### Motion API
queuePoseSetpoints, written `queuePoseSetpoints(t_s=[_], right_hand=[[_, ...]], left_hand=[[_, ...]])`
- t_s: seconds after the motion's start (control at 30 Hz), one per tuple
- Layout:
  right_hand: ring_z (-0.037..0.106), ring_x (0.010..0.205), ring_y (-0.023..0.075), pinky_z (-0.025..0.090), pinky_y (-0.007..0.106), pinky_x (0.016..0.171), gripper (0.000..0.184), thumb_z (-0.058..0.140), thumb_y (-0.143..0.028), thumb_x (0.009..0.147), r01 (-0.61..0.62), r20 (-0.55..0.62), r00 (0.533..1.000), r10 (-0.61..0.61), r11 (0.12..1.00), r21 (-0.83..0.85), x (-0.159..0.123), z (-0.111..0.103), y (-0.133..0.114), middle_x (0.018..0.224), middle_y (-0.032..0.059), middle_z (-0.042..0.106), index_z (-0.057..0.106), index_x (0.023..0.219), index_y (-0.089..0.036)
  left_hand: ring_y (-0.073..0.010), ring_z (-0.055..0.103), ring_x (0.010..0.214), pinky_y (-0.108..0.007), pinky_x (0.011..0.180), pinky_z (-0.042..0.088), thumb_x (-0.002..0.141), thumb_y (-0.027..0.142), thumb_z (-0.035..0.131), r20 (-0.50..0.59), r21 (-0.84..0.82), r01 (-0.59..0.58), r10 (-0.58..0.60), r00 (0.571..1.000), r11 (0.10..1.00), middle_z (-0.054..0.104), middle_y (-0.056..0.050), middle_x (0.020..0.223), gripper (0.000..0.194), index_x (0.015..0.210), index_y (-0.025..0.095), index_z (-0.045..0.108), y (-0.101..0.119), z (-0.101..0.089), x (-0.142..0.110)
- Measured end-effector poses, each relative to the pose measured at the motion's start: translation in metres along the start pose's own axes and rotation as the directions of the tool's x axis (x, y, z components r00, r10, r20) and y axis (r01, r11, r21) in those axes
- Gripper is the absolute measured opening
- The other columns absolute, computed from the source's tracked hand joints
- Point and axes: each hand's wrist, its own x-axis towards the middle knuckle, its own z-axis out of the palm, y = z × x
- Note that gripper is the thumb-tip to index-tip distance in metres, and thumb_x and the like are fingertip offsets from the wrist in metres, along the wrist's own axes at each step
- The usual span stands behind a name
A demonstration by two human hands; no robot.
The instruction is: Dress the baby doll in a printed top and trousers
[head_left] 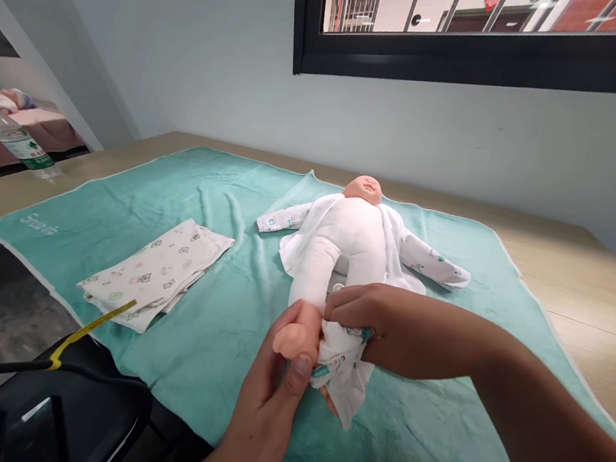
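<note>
A baby doll point(350, 228) with a white cloth body lies on its back on a green towel point(222, 199), its head away from me. Its arms are in the sleeves of an open white printed top point(435, 264). My left hand point(269, 401) is closed round the doll's lower leg and foot point(296, 337) on the left. A bunched white garment point(349, 384) with a coloured print sits about the doll's other lower leg, partly covering that foot. My right hand point(370, 312) grips its upper edge with bent fingers; the fingertips are partly hidden.
A folded printed cloth point(162, 266) lies on the towel to the left. A plastic bottle point(21, 143) stands tilted in view at the table's left edge. A black chair point(72, 397) with a yellow-tagged cable point(88, 328) is at the lower left. Behind the table are a wall and window.
</note>
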Motion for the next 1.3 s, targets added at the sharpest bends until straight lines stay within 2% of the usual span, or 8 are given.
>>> queuePoseSetpoints(t_s=[0.13,0.3,0.73,0.9,1.0,1.1,1.2,1.3], right_hand=[[0.064,0.084,0.0157,0.049,0.026,0.073,0.042,0.049,0.005,0.068,0.015,0.196,0.98,-0.037,0.993,0.115,0.008,0.0,0.004,0.092,-0.0005,0.071,0.071,0.094,-0.02],[0.063,0.073,0.0141,0.047,0.024,0.064,0.04,0.053,0.003,0.064,-0.013,0.268,0.963,-0.014,0.995,0.098,0.012,0.007,0.005,0.083,-0.0017,0.071,0.072,0.09,-0.02],[0.045,0.051,0.0087,0.031,0.024,0.049,0.017,0.058,-0.003,0.066,-0.041,0.188,0.98,0.066,0.99,-0.133,0.003,0.013,-0.013,0.059,-0.0041,0.059,0.062,0.063,-0.02],[0.044,0.049,0.007,0.03,0.023,0.047,0.015,0.07,-0.013,0.071,-0.04,0.139,0.989,0.046,0.998,-0.047,0.004,0.01,-0.015,0.056,-0.0061,0.055,0.061,0.061,-0.02],[0.045,0.05,0.0064,0.029,0.023,0.047,0.014,0.073,-0.017,0.072,-0.034,0.15,0.988,0.036,0.999,-0.015,0.006,0.009,-0.016,0.058,-0.0069,0.055,0.062,0.064,-0.02],[0.041,0.048,0.0064,0.027,0.024,0.047,0.016,0.071,-0.017,0.072,-0.035,0.132,0.99,0.041,0.998,-0.047,0.008,0.01,-0.016,0.054,-0.0071,0.05,0.06,0.061,-0.02],[0.038,0.046,0.0063,0.024,0.024,0.045,0.015,0.071,-0.017,0.07,-0.031,0.098,0.994,0.038,0.996,-0.08,0.01,0.011,-0.016,0.052,-0.0073,0.046,0.06,0.06,-0.02],[0.037,0.045,0.0065,0.023,0.024,0.044,0.018,0.073,-0.021,0.071,-0.014,0.065,0.998,0.02,0.995,-0.096,0.013,0.013,-0.016,0.05,-0.0071,0.045,0.06,0.058,-0.02]], left_hand=[[-0.0259,0.044,0.14,-0.036,0.11,0.044,0.094,0.059,0.047,-0.003,0.016,-0.016,0.016,1.0,1.0,0.047,-0.006,0.152,0.06,0.145,0.027,0.047,-0.003,-0.001,0.001],[-0.0266,0.045,0.139,-0.037,0.109,0.046,0.093,0.06,0.049,0.044,-0.013,-0.025,0.026,0.999,1.0,0.047,-0.007,0.152,0.064,0.147,0.026,0.044,-0.002,-0.001,0.004],[-0.0259,0.047,0.138,-0.041,0.113,0.042,0.091,0.054,0.057,0.164,-0.034,0.015,-0.009,0.986,0.999,0.053,-0.006,0.147,0.062,0.146,0.026,0.047,0.002,0.001,0.015],[-0.0243,0.042,0.141,-0.043,0.118,0.034,0.098,0.053,0.044,0.286,0.072,-0.027,0.005,0.958,0.997,0.049,-0.006,0.15,0.058,0.151,0.029,0.04,0.004,-0.009,0.019],[-0.0264,0.037,0.144,-0.047,0.12,0.028,0.1,0.054,0.032,0.411,0.13,-0.153,0.087,0.907,0.98,0.045,-0.006,0.153,0.058,0.152,0.028,0.037,0.005,-0.019,0.022],[-0.0316,0.045,0.138,-0.047,0.115,0.038,0.089,0.063,0.051,0.474,0.099,-0.272,0.195,0.859,0.957,0.044,-0.008,0.154,0.076,0.154,0.029,0.032,0.005,-0.023,0.025],[-0.0358,0.056,0.123,-0.045,0.098,0.052,0.064,0.05,0.084,0.44,0.199,-0.323,0.21,0.873,0.925,0.052,-0.008,0.146,0.103,0.152,0.03,0.035,0.002,-0.017,0.026],[-0.0332,0.061,0.109,-0.044,0.088,0.054,0.062,0.033,0.083,0.376,0.33,-0.371,0.24,0.895,0.868,0.061,-0.009,0.13,0.092,0.145,0.025,0.043,-0.002,-0.009,0.026]])
